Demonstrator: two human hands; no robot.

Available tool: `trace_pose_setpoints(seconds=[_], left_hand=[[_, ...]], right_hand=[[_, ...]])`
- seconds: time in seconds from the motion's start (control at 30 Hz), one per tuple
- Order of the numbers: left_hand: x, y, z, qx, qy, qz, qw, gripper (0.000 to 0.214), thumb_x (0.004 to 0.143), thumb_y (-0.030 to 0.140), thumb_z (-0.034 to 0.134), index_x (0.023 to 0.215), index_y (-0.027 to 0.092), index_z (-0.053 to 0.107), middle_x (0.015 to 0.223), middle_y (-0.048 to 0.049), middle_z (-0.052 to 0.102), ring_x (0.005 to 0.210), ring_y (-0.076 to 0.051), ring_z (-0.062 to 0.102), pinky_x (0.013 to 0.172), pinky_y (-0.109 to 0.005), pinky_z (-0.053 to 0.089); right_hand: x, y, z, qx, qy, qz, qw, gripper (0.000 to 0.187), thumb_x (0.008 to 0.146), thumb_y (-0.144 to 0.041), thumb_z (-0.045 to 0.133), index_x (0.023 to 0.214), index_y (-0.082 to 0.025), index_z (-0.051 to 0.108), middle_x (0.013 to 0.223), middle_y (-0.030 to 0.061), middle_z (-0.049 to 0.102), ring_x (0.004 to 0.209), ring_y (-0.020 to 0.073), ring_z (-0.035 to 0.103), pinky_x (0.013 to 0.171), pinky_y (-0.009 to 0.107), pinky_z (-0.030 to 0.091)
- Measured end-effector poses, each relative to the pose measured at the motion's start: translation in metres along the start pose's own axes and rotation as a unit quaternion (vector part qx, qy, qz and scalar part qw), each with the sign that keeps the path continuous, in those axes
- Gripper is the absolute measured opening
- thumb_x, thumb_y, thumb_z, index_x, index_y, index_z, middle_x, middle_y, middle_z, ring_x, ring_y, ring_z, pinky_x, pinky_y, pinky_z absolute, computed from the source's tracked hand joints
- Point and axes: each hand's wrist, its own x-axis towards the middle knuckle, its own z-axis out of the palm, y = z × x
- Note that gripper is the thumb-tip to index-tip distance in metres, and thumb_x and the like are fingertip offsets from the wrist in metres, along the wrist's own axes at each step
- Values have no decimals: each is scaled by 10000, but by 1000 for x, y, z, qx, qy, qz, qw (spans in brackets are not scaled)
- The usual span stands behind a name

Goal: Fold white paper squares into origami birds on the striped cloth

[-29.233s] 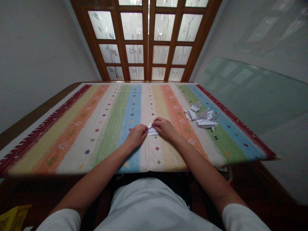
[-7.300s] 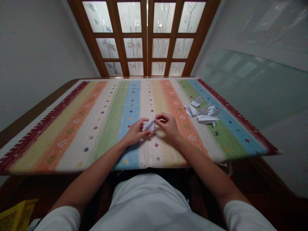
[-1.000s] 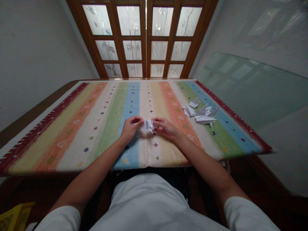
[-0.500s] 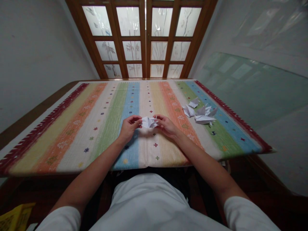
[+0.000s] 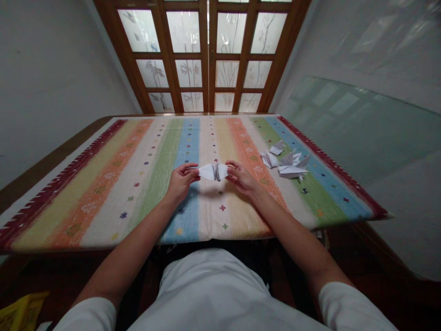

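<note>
Between my two hands, a white folded paper crane (image 5: 207,172) is held just above the striped tablecloth (image 5: 144,202). My left hand (image 5: 180,180) pinches one spread wing between thumb and fingers. On the opposite side, my right hand (image 5: 241,178) has the other wing pinched at its tip. The narrow folded points in the crane's middle stand up and look greyish. To the right lies a group of several finished-looking white paper cranes (image 5: 291,171), resting on the cloth apart from my hands.
The cloth covers a table (image 5: 103,120) whose wooden edge shows at the far left. Glass-paned wooden doors (image 5: 209,69) stand behind it. A frosted glass sheet (image 5: 344,124) leans at the right wall. A yellow crate (image 5: 24,310) sits on the floor, lower left.
My hands have drawn a little apart, the left one moving left. The crane's wings are now stretched out wider between them, and its middle folds show more upright.
</note>
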Motion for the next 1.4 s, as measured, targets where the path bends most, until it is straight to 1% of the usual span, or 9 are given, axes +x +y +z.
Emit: trace_pose_setpoints(seconds=[0.17,0.37,0.5,0.73,1.0,1.1,1.2,1.3,1.4], left_hand=[[3,-3,-1,6,9,15,1000,536,537,480,1033,903,179,782,794,-15,748,712,-144,717,714,-295,632],[2,-2,3,-15,13,-6,1000,469,515,407,1040,847,171,810,823,-29,763,741,-128,706,755,-281,631],[1,-1,3,-18,5,-9,1000,431,532,387,1031,836,176,810,813,-24,759,746,-126,705,758,-275,624],[2,-2,1,12,4,18,1000,412,597,423,995,857,179,787,839,-30,748,765,-145,701,773,-309,623],[1,-2,1,23,-3,22,999,397,592,418,986,824,182,767,829,-25,747,765,-152,705,798,-328,637],[1,-2,1,54,-15,28,998,372,667,423,946,880,181,763,882,-44,760,775,-164,725,813,-346,649],[1,-4,1,99,-21,40,994,337,783,433,868,983,192,742,1054,-82,773,828,-183,755,780,-340,654],[2,-8,-1,165,-10,65,984,282,883,402,780,1075,212,699,1198,-104,749,910,-198,772,747,-316,642],[2,-12,-4,245,-8,95,965,216,947,344,720,1118,226,664,1189,-98,738,958,-198,765,780,-317,631]], right_hand=[[4,2,-5,3,10,-33,999,606,525,-453,1071,968,-279,697,945,-21,746,899,149,695,772,231,601],[8,4,-7,-3,29,-57,998,527,563,-440,1047,921,-277,697,912,-26,738,942,148,697,804,224,598],[8,5,-7,7,41,-66,997,506,526,-439,1063,862,-265,727,892,-21,738,899,147,691,795,242,599],[7,7,-9,-6,43,-21,999,525,500,-438,1080,888,-255,776,913,-16,746,827,132,682,770,268,601],[9,7,-11,-20,56,-61,996,493,515,-453,1060,859,-251,771,888,-16,753,800,133,680,751,252,592],[8,6,-9,-54,67,-75,993,458,526,-471,1041,827,-249,778,865,-8,764,800,150,694,755,275,593],[6,1,-9,-130,67,-98,984,401,586,-464,1003,849,-240,799,856,12,781,806,178,716,776,320,599],[5,-9,-12,-193,91,-150,965,367,621,-459,967,862,-231,810,862,38,798,845,213,743,822,367,614],[4,-26,-22,-217,140,-219,941,362,655,-493,932,862,-225,803,860,43,803,852,223,752,833,386,632]])
